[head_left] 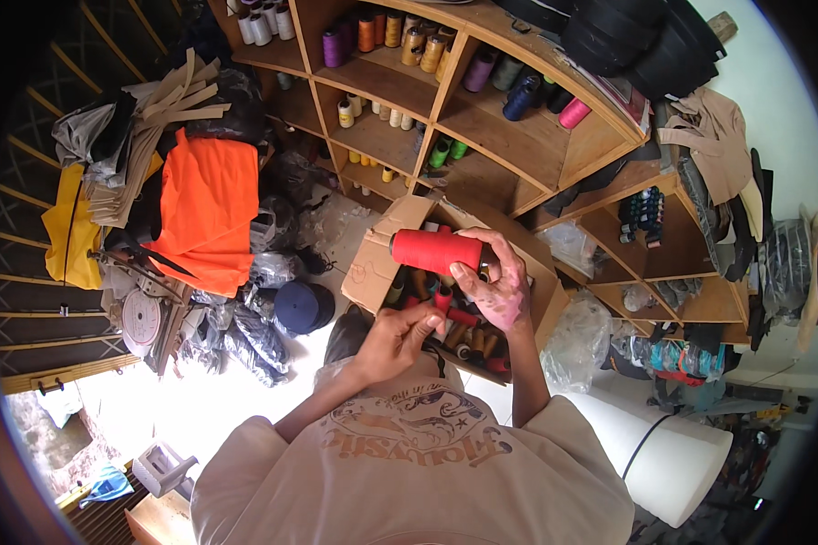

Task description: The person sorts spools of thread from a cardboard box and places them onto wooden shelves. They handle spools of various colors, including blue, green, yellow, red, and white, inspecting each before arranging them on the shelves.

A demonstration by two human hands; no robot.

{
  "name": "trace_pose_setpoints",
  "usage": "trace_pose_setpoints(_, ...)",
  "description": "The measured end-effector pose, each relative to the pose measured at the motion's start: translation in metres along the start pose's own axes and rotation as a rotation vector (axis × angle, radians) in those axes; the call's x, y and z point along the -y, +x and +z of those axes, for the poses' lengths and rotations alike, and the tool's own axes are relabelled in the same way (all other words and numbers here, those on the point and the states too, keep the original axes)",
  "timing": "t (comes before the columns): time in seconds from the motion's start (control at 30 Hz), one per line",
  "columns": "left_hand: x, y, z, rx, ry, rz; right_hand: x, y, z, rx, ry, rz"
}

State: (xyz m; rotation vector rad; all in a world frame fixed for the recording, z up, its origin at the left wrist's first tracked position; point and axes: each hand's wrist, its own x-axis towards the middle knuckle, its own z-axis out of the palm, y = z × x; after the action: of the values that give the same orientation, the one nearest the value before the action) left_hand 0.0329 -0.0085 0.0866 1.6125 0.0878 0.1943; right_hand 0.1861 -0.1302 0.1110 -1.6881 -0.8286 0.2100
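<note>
My right hand (503, 283) holds a large red thread spool (436, 250) sideways above an open cardboard box (379, 259). The box is full of several smaller spools (459, 329) in red, brown and dark colours. My left hand (398, 338) hovers just below the red spool, over the near edge of the box. Its fingers are pinched together, and anything between them is too fine to see.
Wooden shelves (482, 118) with thread spools of many colours stand behind the box. An orange cloth (211, 204) and piled fabrics lie to the left, with a dark blue roll (302, 306) on the floor. A white cylinder (673, 454) lies at the right.
</note>
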Motion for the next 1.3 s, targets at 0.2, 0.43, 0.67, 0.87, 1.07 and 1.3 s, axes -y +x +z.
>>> trace_pose_setpoints(0.2, -0.047, 0.033, -0.059, -0.036, 0.482, 0.26, 0.004, -0.003, 0.003, 0.116, -0.147, -0.07)
trace_pose_setpoints(0.43, 0.026, 0.068, -0.071, -0.026, 0.033, 0.121, 0.009, -0.003, 0.005, 0.204, 0.303, 0.105)
trace_pose_setpoints(0.67, -0.012, 0.013, -0.015, 0.102, -0.042, -0.092, -0.006, 0.009, 0.001, 0.014, -0.025, 0.006)
trace_pose_setpoints(0.87, -0.05, 0.051, -0.079, -0.094, 0.469, 0.169, 0.0, 0.008, 0.005, 0.197, -0.138, 0.003)
trace_pose_setpoints(1.07, 0.017, 0.066, -0.065, 0.092, -0.07, 0.225, 0.001, 0.004, 0.013, 0.116, 0.383, 0.026)
trace_pose_setpoints(1.3, -0.054, 0.02, -0.029, 0.057, 0.181, 0.112, -0.009, 0.005, 0.002, -0.056, 0.254, 0.094)
